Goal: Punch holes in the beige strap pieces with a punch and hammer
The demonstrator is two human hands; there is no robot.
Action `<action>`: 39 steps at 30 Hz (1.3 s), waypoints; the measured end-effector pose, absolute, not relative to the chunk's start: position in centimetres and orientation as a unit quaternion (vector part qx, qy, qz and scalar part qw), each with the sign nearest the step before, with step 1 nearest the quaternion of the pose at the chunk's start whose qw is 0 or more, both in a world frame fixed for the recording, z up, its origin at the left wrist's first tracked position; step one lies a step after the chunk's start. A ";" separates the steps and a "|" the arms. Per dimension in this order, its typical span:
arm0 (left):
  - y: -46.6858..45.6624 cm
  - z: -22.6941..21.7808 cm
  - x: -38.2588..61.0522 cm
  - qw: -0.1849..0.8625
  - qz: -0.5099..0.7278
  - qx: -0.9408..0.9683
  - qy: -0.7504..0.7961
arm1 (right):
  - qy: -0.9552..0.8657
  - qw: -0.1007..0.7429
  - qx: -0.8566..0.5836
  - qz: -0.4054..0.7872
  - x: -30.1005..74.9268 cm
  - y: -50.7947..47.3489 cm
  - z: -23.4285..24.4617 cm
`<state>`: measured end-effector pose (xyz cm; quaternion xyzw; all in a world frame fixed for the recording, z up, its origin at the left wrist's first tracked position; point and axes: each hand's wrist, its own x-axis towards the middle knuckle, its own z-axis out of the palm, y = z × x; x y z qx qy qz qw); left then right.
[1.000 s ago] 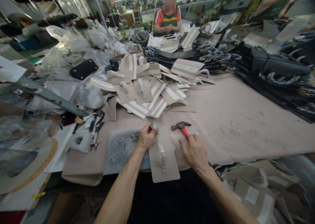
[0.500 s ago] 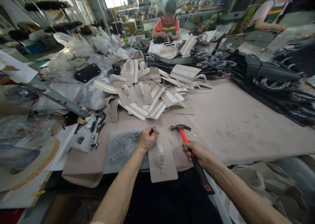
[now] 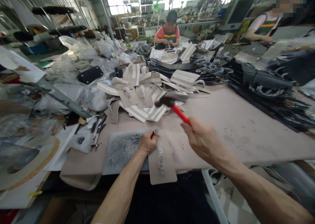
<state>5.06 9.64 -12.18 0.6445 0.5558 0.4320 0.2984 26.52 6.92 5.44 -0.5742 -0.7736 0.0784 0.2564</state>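
My right hand (image 3: 203,137) is closed round the red handle of a claw hammer (image 3: 180,114), raised above the table with its head blurred. My left hand (image 3: 149,141) pinches a short metal punch (image 3: 156,131) with a round top, upright at the upper end of a beige panel (image 3: 168,171). Its lower end is hidden by my fingers. A plastic-wrapped handle (image 3: 161,156) runs along the panel, which overhangs the table's front edge. Left of it, a grey speckled board (image 3: 118,155) lies partly under my left forearm.
Similar beige panels (image 3: 134,112) are heaped ahead. Stacked black bag pieces (image 3: 261,82) lie at the right, clear plastic bags (image 3: 93,96) at the left. A slanted metal bar (image 3: 61,100) crosses the left side. Two co-workers sit beyond, one a person in a red top (image 3: 159,33).
My right hand has lifted the hammer up and forward, its head now over the far side of the punch. My left hand still holds the punch on the panel, almost unmoved.
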 end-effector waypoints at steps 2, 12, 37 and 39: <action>9.6 -12.2 5.1 0.302 0.436 0.643 0.553 | -0.713 0.386 -0.584 0.040 26.1 6.9 6.1; 9.7 -12.3 5.1 0.312 0.426 0.635 0.564 | -0.788 0.044 -0.582 0.196 27.4 6.2 -2.7; 10.0 -13.1 4.6 0.256 0.543 0.481 0.639 | -0.566 0.384 -0.645 0.340 22.5 4.8 -5.5; 9.9 -13.0 4.7 0.266 0.539 0.487 0.634 | -0.480 0.470 -0.634 0.384 22.4 6.3 -2.5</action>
